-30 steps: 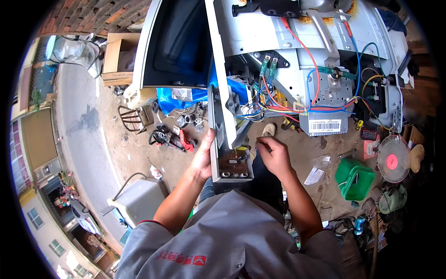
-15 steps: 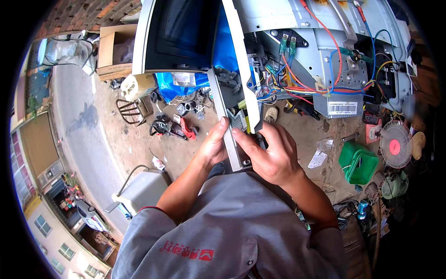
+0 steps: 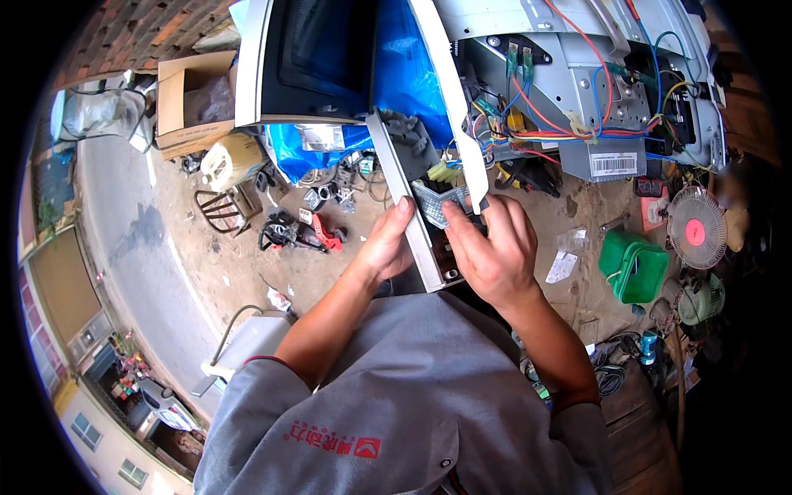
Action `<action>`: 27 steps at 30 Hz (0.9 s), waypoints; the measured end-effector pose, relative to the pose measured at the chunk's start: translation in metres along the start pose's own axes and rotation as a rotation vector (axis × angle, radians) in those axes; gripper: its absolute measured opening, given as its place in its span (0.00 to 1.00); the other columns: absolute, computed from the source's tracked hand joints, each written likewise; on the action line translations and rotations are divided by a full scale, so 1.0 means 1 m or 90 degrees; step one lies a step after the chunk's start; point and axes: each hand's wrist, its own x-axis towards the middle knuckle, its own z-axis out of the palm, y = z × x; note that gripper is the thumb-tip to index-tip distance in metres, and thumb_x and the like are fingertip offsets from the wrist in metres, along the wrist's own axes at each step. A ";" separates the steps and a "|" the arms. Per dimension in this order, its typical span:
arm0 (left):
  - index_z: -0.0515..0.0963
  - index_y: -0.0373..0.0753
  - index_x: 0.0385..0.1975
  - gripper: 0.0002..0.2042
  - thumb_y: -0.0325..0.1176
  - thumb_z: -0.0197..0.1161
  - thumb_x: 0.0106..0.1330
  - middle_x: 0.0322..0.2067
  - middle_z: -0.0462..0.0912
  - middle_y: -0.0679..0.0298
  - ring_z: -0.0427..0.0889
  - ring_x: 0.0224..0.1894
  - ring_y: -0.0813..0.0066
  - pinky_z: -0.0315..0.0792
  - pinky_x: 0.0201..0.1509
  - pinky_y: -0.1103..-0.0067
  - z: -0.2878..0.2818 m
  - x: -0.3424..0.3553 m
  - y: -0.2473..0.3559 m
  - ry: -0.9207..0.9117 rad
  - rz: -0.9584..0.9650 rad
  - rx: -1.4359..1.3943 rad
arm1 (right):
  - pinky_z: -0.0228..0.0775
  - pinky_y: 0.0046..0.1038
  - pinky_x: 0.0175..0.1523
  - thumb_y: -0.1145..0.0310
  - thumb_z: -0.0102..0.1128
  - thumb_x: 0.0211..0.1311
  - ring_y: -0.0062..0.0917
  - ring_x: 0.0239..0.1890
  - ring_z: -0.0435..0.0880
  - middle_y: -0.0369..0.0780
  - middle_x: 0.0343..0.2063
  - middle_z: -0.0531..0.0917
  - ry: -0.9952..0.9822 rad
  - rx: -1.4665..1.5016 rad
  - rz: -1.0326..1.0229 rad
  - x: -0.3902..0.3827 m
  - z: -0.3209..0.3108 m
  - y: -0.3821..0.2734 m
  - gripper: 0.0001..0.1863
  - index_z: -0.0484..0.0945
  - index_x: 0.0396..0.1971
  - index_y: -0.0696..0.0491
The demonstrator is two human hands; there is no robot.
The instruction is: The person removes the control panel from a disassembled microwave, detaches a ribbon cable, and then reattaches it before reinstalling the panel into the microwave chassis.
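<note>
A microwave oven with its casing off has its door (image 3: 318, 62) with a dark window at the upper left and a narrow control panel (image 3: 419, 239) hanging toward me. My left hand (image 3: 388, 243) is closed on the panel's left edge, thumb on top. At the panel's right side, my right hand (image 3: 499, 264) has its index fingertip on a grey perforated part (image 3: 433, 200) inside. Its other fingers curl by the lower tip of a white metal strip (image 3: 455, 99); its thumb is hidden. Pale yellow-green connectors (image 3: 444, 171) sit just above the index finger.
Coloured wires (image 3: 553, 134) cross the open metal chassis (image 3: 553, 62) at the upper right. Below lie a green basket (image 3: 612, 257) and a fan (image 3: 697, 227). At left stand a cardboard box (image 3: 186, 132), a beige jug (image 3: 227, 165) and red-black tools (image 3: 301, 231).
My right index finger has shifted from the panel's left edge, up and right onto the grey inner part. My left hand keeps its hold. The view has moved slightly.
</note>
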 end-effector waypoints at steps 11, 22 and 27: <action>0.69 0.37 0.59 0.38 0.63 0.61 0.60 0.52 0.78 0.57 0.78 0.55 0.62 0.70 0.63 0.61 -0.001 0.004 0.004 -0.025 -0.003 0.045 | 0.74 0.26 0.34 0.80 0.65 0.54 0.22 0.28 0.83 0.42 0.29 0.84 -0.129 0.370 0.323 0.018 -0.011 -0.011 0.15 0.81 0.44 0.60; 0.61 0.39 0.66 0.39 0.66 0.49 0.66 0.60 0.71 0.50 0.71 0.62 0.50 0.67 0.64 0.53 0.007 0.003 0.008 0.020 -0.044 0.067 | 0.74 0.35 0.37 0.73 0.61 0.59 0.40 0.32 0.85 0.50 0.26 0.83 -0.285 0.513 0.369 0.033 -0.016 0.011 0.08 0.80 0.34 0.62; 0.63 0.39 0.64 0.38 0.66 0.48 0.66 0.56 0.74 0.52 0.76 0.57 0.55 0.73 0.59 0.55 0.029 -0.003 0.020 0.035 -0.044 0.102 | 0.73 0.27 0.42 0.79 0.56 0.63 0.26 0.36 0.81 0.43 0.32 0.83 -0.340 0.553 0.344 0.031 -0.016 0.016 0.15 0.75 0.50 0.63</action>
